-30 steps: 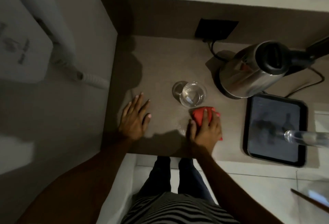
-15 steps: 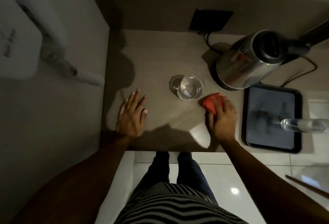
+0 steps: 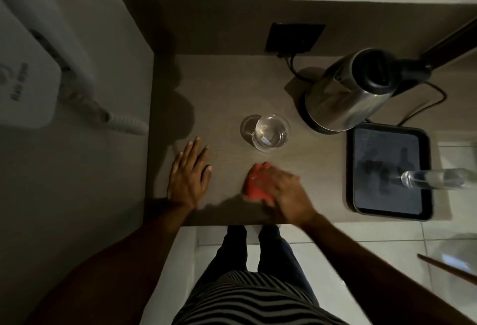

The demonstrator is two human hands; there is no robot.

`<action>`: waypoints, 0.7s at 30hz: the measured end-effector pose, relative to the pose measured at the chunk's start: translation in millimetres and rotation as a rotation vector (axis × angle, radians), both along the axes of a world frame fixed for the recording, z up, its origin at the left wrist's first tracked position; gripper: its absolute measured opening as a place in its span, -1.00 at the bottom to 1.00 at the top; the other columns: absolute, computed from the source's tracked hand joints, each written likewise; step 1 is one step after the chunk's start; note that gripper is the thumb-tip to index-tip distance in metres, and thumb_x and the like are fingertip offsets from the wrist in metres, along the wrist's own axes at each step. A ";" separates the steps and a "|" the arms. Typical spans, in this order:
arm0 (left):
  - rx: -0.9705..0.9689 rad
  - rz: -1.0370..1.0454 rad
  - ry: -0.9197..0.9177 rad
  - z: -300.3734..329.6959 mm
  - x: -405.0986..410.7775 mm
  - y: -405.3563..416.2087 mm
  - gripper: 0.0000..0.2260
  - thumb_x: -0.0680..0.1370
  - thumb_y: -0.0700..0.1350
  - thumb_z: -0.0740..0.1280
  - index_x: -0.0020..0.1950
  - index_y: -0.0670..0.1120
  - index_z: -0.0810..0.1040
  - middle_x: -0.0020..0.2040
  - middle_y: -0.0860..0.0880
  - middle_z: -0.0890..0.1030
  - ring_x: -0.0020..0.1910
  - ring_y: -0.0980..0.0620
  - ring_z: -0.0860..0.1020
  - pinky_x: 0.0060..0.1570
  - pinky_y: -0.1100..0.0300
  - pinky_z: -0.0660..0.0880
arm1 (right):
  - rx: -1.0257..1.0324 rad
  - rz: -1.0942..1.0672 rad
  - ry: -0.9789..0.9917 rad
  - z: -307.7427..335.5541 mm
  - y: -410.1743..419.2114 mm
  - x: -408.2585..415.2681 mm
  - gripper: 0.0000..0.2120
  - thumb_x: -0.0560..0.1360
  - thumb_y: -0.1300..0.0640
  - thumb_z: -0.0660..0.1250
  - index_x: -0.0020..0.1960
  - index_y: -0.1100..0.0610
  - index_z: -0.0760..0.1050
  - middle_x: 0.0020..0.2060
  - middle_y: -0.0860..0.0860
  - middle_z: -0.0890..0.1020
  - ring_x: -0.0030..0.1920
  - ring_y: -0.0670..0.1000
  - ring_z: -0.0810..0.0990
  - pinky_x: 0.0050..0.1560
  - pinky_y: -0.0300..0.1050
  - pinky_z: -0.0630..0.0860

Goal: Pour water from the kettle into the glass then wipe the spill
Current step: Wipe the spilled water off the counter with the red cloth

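A clear glass (image 3: 271,132) with water in it stands near the middle of the brown table (image 3: 219,87). The steel kettle (image 3: 348,92) with a black lid and handle sits on its base at the back right. My right hand (image 3: 284,190) presses a red cloth (image 3: 255,185) onto the tabletop just in front of the glass; the hand is motion-blurred. My left hand (image 3: 189,173) lies flat on the table to the left, fingers spread, holding nothing.
A black tray (image 3: 361,169) sits at the table's right front, with a clear bottle (image 3: 436,178) lying over its right edge. A black wall socket (image 3: 294,38) and the kettle's cord are at the back. A white wall-mounted unit (image 3: 25,84) hangs left.
My right hand has slid the red cloth from the right of the glass, by the kettle, back leftward to the front of the glass. The left hand stays flat.
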State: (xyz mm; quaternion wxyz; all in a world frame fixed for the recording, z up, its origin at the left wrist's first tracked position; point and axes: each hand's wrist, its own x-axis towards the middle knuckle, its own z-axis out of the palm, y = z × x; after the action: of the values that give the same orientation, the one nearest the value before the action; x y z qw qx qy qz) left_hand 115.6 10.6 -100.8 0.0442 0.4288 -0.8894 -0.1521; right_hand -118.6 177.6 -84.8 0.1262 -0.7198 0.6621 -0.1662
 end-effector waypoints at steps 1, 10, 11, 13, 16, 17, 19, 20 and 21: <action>-0.002 0.003 -0.004 -0.4 0.5 0.7 -0.54 0.66 0.06 0.08 0.51 -0.10 0.38 0.59 -0.14 0.26 0.58 -0.09 0.18 0.52 0.05 0.02 | -0.006 -0.110 0.003 0.4 4.4 -27.2 -0.64 0.50 0.10 0.32 0.29 0.05 0.58 0.31 0.13 0.56 0.35 0.17 0.47 0.34 0.11 0.40; -0.088 -0.022 -0.023 -6.3 0.6 1.5 -0.47 0.63 0.16 0.10 0.52 -0.08 0.35 0.57 -0.16 0.29 0.55 -0.14 0.25 0.48 -0.04 0.16 | 0.107 -0.953 -0.105 5.7 -20.5 38.8 -0.44 0.45 0.05 0.19 0.43 0.17 0.39 0.37 0.31 0.44 0.37 0.31 0.32 0.32 0.28 0.36; -0.091 -0.021 -0.001 -7.1 0.5 1.0 -0.51 0.64 0.11 0.10 0.51 -0.08 0.36 0.57 -0.15 0.30 0.55 -0.14 0.26 0.48 -0.07 0.20 | 0.108 -0.849 -0.103 3.5 -20.6 62.0 -0.45 0.43 0.04 0.21 0.40 0.16 0.40 0.33 0.31 0.48 0.35 0.29 0.33 0.27 0.29 0.40; -0.078 -0.007 0.066 -3.3 3.3 2.9 -0.57 0.66 0.01 0.10 0.50 -0.08 0.38 0.56 -0.13 0.32 0.54 -0.13 0.27 0.45 -0.12 0.28 | 0.103 -0.583 -0.090 5.8 -11.0 104.1 -0.44 0.42 -0.02 0.29 0.39 0.11 0.39 0.28 0.27 0.55 0.32 0.25 0.40 0.17 0.30 0.47; -0.041 0.005 0.128 -7.8 6.7 -0.9 -0.60 0.65 -0.06 0.12 0.48 -0.06 0.42 0.55 -0.11 0.34 0.53 -0.13 0.30 0.42 -0.11 0.31 | 0.112 -0.126 -0.104 -3.5 2.1 100.6 -0.40 0.43 -0.04 0.41 0.42 0.04 0.36 0.35 0.14 0.53 0.33 0.21 0.49 0.17 0.26 0.52; -0.047 0.000 0.136 -9.9 7.9 -2.5 -0.61 0.65 -0.06 0.14 0.47 -0.06 0.44 0.54 -0.11 0.36 0.52 -0.13 0.32 0.40 -0.10 0.32 | 0.116 0.007 -0.068 -5.6 3.3 80.4 -0.43 0.46 -0.03 0.40 0.43 0.02 0.37 0.36 0.11 0.52 0.34 0.19 0.49 0.17 0.21 0.52; -0.066 -0.015 0.126 -12.7 9.0 -3.6 -0.61 0.65 -0.03 0.14 0.45 -0.07 0.47 0.52 -0.13 0.38 0.49 -0.15 0.36 0.36 -0.10 0.36 | 0.076 0.108 0.019 -4.4 6.6 31.7 -0.56 0.54 -0.01 0.31 0.41 0.00 0.44 0.37 0.09 0.52 0.39 0.15 0.45 0.26 0.17 0.46; -0.077 -0.019 0.113 -13.1 8.4 -3.9 -0.60 0.65 -0.01 0.13 0.45 -0.07 0.47 0.52 -0.13 0.39 0.49 -0.15 0.37 0.35 -0.10 0.38 | 0.048 0.037 0.023 -3.5 8.0 6.2 -0.61 0.57 0.00 0.25 0.38 0.00 0.49 0.37 0.09 0.52 0.42 0.14 0.42 0.33 0.18 0.40; -0.089 -0.029 0.094 -13.7 6.7 -3.8 -0.59 0.65 0.02 0.11 0.45 -0.07 0.47 0.53 -0.13 0.38 0.49 -0.15 0.36 0.34 -0.09 0.39 | 0.046 -0.117 0.017 -3.4 11.3 -17.2 -0.62 0.58 0.00 0.21 0.36 0.02 0.52 0.37 0.10 0.52 0.43 0.17 0.40 0.38 0.19 0.34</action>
State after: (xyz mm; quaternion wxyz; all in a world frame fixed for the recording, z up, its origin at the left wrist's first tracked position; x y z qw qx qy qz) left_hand 122.2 6.7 -114.5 0.1029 0.4057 -0.8984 -0.1331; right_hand -135.8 189.0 -88.2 0.1273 -0.6782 0.7077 -0.1520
